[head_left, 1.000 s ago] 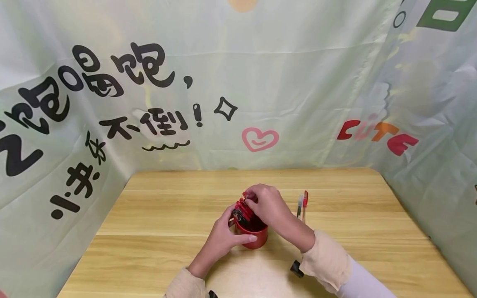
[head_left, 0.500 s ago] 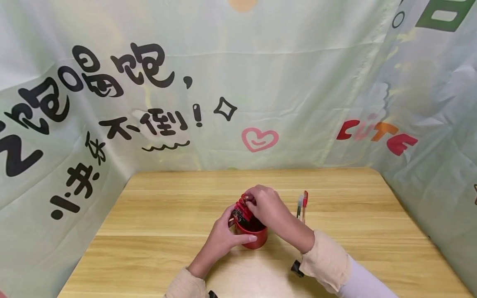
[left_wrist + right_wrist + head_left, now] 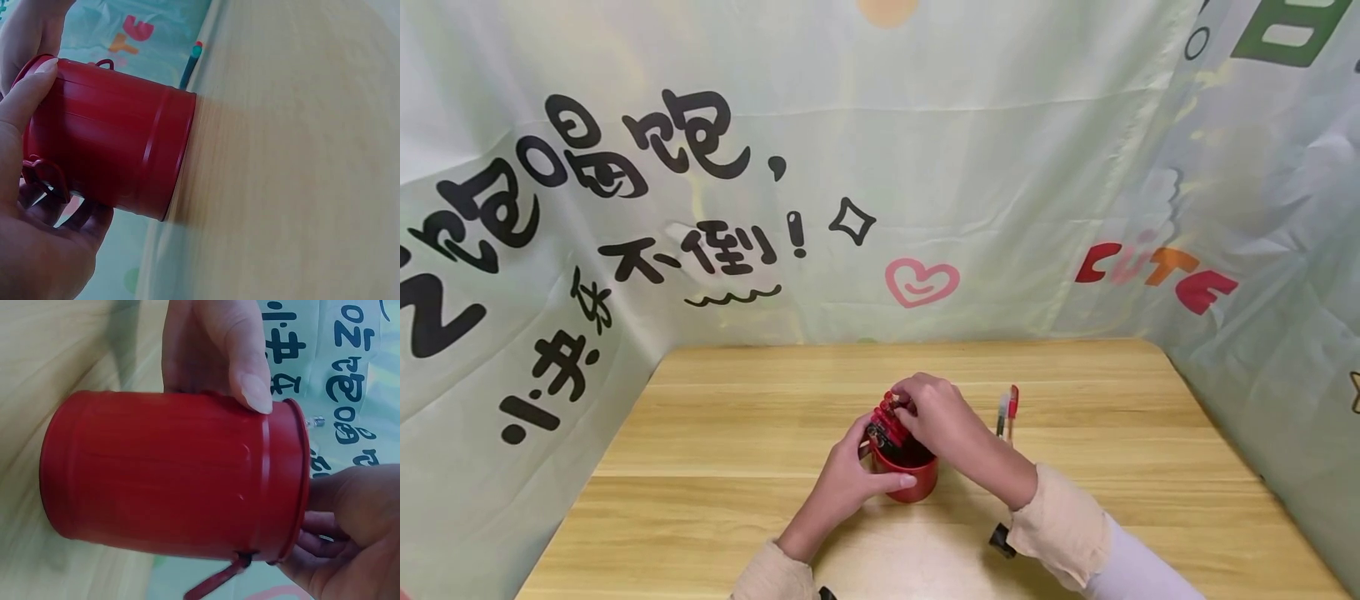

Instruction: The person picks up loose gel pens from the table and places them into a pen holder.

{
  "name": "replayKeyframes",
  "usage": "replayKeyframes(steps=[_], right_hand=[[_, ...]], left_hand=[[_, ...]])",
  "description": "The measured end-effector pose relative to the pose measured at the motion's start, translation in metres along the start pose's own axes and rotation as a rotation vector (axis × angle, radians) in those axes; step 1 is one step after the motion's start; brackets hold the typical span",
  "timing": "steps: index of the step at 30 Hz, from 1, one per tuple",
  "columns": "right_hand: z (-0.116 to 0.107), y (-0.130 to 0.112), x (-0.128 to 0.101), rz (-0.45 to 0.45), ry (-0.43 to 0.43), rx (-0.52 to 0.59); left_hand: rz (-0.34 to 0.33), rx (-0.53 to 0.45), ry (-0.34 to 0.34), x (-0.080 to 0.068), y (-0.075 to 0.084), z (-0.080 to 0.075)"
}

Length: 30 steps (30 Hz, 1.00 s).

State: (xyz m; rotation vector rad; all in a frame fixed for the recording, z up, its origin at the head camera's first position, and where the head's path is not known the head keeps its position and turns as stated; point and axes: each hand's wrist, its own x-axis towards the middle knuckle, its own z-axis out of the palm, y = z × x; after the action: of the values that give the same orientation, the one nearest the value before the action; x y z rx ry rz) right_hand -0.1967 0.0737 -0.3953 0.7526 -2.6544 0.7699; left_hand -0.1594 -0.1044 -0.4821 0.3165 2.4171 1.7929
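So the surface (image 3: pixel 715 442) is a pale wood-look top, grain running side to side, rounded at the far right corner, with a bit of glare toward the front. There's a red cup (image 3: pixel 916 483) standing upright on it, plus a red-capped pen (image 3: pixel 1013 402) and a clear-capped pen (image 3: pixel 1002 407) lying side by side to its right.

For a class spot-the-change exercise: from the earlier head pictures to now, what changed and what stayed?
Nothing visibly changed: nothing was taken hold of or let go. The left hand still holds the red cup, the right hand still has its fingers on the red-topped pens in it, and two loose pens still lie on the table.
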Motion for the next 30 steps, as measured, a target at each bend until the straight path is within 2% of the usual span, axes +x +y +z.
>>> replayKeyframes(steps=[10,20,30], right_hand=[[-0.018,0.011,-0.002,-0.003,0.021,0.058],[-0.032,0.03,-0.005,0.071,0.025,0.046],[-0.036,0.054,-0.009,0.166,0.021,0.018]], left_hand=[[0.003,0.001,0.019,0.0,-0.001,0.0],[0.016,0.002,0.025,0.0,-0.002,0.001],[0.013,-0.006,0.023,0.0,-0.001,0.001]])
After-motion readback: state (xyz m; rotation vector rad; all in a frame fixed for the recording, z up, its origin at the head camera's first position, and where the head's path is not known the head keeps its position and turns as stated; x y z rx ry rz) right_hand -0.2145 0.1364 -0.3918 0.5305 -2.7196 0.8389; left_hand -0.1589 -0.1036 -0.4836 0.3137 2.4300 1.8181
